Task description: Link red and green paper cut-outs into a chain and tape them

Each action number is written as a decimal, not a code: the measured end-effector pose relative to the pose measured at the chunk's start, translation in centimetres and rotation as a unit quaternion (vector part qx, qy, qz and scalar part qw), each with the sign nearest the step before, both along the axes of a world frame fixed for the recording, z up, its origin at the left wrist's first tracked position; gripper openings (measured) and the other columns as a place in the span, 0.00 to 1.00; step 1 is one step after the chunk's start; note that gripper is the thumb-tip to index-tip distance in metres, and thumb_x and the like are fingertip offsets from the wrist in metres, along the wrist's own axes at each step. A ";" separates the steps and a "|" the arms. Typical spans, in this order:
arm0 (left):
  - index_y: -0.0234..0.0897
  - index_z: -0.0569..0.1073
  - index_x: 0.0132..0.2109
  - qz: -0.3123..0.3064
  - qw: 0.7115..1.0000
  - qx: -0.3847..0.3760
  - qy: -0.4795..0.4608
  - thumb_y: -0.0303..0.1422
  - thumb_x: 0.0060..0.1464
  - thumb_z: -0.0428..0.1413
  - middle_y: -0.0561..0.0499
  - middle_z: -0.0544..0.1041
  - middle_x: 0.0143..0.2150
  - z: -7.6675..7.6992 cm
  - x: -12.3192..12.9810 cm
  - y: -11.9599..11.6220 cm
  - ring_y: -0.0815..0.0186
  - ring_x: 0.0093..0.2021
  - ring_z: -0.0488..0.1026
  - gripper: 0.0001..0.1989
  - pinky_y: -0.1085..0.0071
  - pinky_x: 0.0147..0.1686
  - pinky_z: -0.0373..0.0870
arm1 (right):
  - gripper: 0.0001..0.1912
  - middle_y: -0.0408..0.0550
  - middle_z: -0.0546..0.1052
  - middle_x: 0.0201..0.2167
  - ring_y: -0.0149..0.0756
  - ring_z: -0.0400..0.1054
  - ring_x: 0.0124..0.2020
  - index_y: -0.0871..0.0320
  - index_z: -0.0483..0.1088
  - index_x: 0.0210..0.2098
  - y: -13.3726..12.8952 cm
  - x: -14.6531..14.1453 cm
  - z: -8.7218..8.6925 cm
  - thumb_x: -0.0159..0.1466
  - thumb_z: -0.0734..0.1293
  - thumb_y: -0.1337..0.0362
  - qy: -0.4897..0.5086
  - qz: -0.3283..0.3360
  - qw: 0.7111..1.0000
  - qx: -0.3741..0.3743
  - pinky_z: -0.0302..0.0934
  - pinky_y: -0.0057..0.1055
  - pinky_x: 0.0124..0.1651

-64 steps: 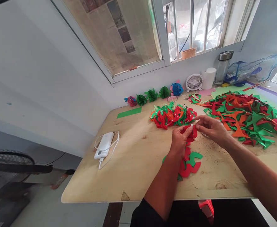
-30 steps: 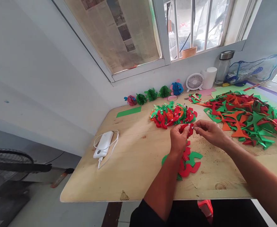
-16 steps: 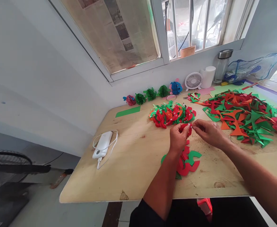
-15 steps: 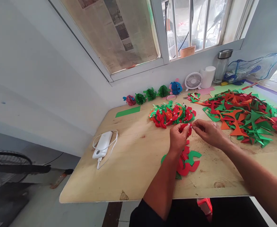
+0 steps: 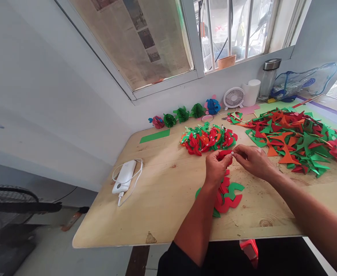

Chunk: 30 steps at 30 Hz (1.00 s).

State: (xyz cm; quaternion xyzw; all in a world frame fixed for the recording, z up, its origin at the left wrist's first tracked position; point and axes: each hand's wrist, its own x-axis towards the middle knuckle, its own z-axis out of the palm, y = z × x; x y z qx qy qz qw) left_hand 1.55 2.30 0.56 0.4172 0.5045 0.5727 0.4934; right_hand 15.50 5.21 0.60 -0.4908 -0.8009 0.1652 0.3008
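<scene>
My left hand [image 5: 214, 168] is closed around a red paper cutout [image 5: 223, 154], its thumb pressed on the near face. At the cutout's right edge, the thumb and forefinger of my right hand [image 5: 252, 160] pinch a small white piece [image 5: 232, 153], perhaps tape; its kind is too small to tell. Both hands meet just above the tabletop. Curved red and green paper cutouts [image 5: 228, 202] lie below them, partly covered by my left forearm. Just beyond my fingers sits a heap of red, green and orange cutouts [image 5: 203, 143] bearing small pale squares.
Paper scraps [image 5: 298, 142] are heaped at the right. A white power bank [image 5: 125, 177] with its cable lies left on the wooden table [image 5: 162, 199]. Along the wall stand folded paper figures [image 5: 182, 114], a small fan [image 5: 233, 98], a white cylinder [image 5: 251, 93] and a glass bottle [image 5: 268, 82].
My hands stay together at the red cutout, with the right fingers shifted slightly at its edge. The white piece shows more plainly between the fingertips. The whole view has moved slightly.
</scene>
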 end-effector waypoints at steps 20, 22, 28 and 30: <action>0.31 0.74 0.26 0.010 0.998 -0.047 -0.046 0.41 0.35 0.64 0.53 0.70 0.20 0.2 0.1 0.0 0.74 0.20 0.64 0.16 0.77 0.20 0.61 | 0.08 0.43 0.70 0.18 0.30 0.59 0.20 0.56 0.69 0.30 -0.3 -0.1 0.2 0.58 0.59 0.61 0.010 0.009 1.000 0.008 0.49 0.28 0.26; 0.31 0.74 0.27 0.005 0.998 -0.048 -0.040 0.41 0.34 0.65 0.52 0.70 0.20 0.1 0.1 0.0 0.74 0.20 0.64 0.17 0.77 0.20 0.61 | 0.08 0.43 0.70 0.18 0.31 0.59 0.20 0.56 0.69 0.29 -0.2 -0.1 0.1 0.58 0.59 0.62 0.007 0.009 1.000 0.014 0.49 0.28 0.26; 0.31 0.73 0.25 0.019 0.999 -0.025 -0.025 0.39 0.36 0.64 0.53 0.69 0.19 -0.2 0.2 0.2 0.75 0.20 0.62 0.15 0.77 0.21 0.60 | 0.08 0.43 0.70 0.18 0.31 0.59 0.21 0.56 0.70 0.30 -0.3 -0.2 0.0 0.57 0.59 0.63 0.001 0.011 1.000 0.010 0.48 0.28 0.26; 0.31 0.73 0.25 0.020 0.999 -0.020 -0.022 0.38 0.37 0.63 0.53 0.69 0.19 -0.2 0.2 0.2 0.75 0.20 0.62 0.13 0.77 0.22 0.60 | 0.08 0.43 0.70 0.18 0.31 0.60 0.21 0.56 0.70 0.30 -0.4 -0.2 0.1 0.57 0.59 0.62 0.000 0.009 1.000 0.005 0.49 0.27 0.26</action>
